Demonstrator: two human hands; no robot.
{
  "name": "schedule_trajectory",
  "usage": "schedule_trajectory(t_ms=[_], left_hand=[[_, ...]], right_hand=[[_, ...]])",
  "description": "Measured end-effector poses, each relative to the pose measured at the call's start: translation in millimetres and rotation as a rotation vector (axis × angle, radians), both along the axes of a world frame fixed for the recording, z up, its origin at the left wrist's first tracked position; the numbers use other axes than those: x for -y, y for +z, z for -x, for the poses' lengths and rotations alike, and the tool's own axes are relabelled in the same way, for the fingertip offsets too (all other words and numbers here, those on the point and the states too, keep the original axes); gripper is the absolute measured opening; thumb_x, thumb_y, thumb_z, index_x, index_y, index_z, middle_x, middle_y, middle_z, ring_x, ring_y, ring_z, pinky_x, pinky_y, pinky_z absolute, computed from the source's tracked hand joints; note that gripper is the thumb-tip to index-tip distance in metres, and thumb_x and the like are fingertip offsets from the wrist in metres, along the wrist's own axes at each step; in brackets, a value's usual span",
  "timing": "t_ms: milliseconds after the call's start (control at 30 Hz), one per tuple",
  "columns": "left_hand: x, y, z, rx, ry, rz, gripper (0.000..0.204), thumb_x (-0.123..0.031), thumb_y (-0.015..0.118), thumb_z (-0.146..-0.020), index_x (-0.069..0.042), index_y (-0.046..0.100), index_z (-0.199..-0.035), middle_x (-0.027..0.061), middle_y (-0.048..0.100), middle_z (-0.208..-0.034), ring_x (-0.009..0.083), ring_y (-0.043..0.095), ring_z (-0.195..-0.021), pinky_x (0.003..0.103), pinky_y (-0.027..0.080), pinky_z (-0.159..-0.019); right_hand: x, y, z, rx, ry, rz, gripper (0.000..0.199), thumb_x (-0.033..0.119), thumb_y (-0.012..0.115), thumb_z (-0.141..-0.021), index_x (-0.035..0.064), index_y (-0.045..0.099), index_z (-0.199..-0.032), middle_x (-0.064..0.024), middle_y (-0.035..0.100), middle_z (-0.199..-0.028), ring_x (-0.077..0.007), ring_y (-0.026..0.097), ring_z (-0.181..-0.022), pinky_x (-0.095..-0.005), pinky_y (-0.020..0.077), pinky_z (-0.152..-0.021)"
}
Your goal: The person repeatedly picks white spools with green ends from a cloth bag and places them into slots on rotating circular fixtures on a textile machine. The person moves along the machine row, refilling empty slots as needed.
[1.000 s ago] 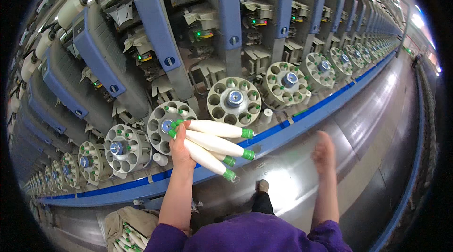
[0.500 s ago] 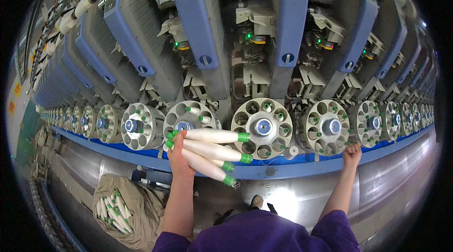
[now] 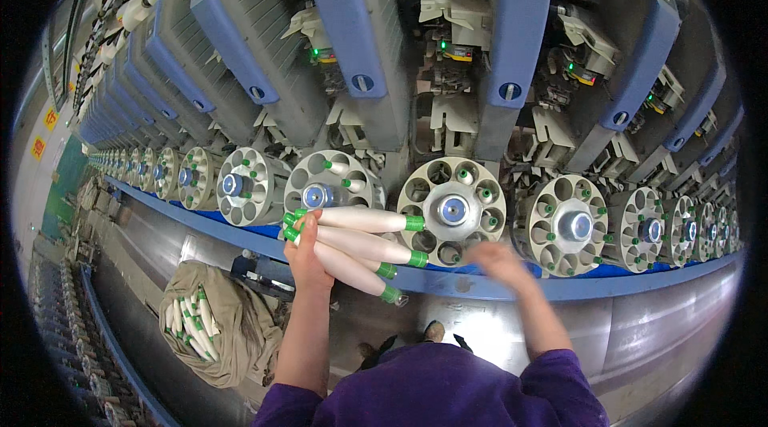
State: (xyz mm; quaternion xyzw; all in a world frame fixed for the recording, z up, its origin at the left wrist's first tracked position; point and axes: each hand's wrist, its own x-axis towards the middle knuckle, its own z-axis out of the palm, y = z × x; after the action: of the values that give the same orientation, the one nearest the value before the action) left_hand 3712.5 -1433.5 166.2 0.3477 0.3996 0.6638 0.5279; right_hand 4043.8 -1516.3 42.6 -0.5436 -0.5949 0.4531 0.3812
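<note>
Clearly left hand (image 3: 308, 255) grips three bobbins (image 3: 364, 245); right hand (image 3: 496, 257) blurred.

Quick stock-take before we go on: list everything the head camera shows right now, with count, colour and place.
Yarn bobbins: three, white with green ends, fanned out in the left hand.
Round bobbin magazines: a long row, beige with grey hubs, along the machine front; some pockets hold green-tipped bobbins.
Blue rail: one, running under the magazines.
Winding units: many, grey with blue arms, above the magazines.
Cloth bag: one, khaki, lower left, holding more white and green bobbins.
Metal trough: one, silvery, below the rail.
Left hand: gripping the three bobbins by their ends.
Right hand: blurred, empty, just below the central magazine.
</note>
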Motion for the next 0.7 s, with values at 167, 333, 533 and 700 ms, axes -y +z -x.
schedule_trajectory(t_ms=[167, 333, 533, 700], left_hand=[[-0.2, -4.1, 8.5, 0.048, -0.004, -0.001, 0.026, -0.025, 0.059, -0.087, -0.002, 0.058, -0.100, 0.0102, 0.057, -0.096, 0.0211, 0.057, -0.086, 0.036, 0.049, -0.076], [-8.5, -7.3, -7.5, 0.125, -0.036, 0.089, 0.027, -0.027, 0.060, -0.087, -0.003, 0.058, -0.099, 0.0100, 0.057, -0.097, 0.0213, 0.056, -0.089, 0.037, 0.048, -0.079], [-33.4, -11.8, -8.4, 0.385, -0.101, 0.150, 0.028, -0.024, 0.064, -0.084, -0.002, 0.058, -0.101, 0.0110, 0.059, -0.098, 0.0233, 0.058, -0.088, 0.038, 0.049, -0.078], [-65.1, -40.5, -23.5, 0.047, -0.068, 0.151, 0.030, -0.014, 0.071, -0.077, -0.001, 0.061, -0.102, 0.0099, 0.058, -0.100, 0.0196, 0.058, -0.089, 0.034, 0.048, -0.078]], right_hand=[[33.4, 3.6, -169.8, -1.346, -0.962, -0.081, 0.022, 0.023, 0.047, -0.092, 0.0089, 0.054, -0.077, -0.0020, 0.056, -0.065, -0.0109, 0.056, -0.056, -0.0198, 0.0486, -0.048], [-12.5, 33.9, -86.6, -0.907, -0.808, -0.115, 0.040, 0.039, 0.044, -0.092, 0.0092, 0.051, -0.118, -0.0098, 0.056, -0.118, -0.0220, 0.047, -0.118, -0.0401, 0.0327, -0.102], [-44.2, 56.9, 22.7, -0.178, 0.465, 0.572, 0.035, 0.038, 0.064, -0.082, 0.0053, 0.060, -0.093, -0.0025, 0.059, -0.079, -0.0154, 0.057, -0.071, -0.0272, 0.0470, -0.059], [-29.3, 57.5, -62.6, -0.723, -0.711, 0.107, 0.021, 0.030, 0.055, -0.091, 0.0100, 0.055, -0.085, 0.0032, 0.054, -0.071, -0.0103, 0.054, -0.065, -0.0275, 0.0444, -0.068]])
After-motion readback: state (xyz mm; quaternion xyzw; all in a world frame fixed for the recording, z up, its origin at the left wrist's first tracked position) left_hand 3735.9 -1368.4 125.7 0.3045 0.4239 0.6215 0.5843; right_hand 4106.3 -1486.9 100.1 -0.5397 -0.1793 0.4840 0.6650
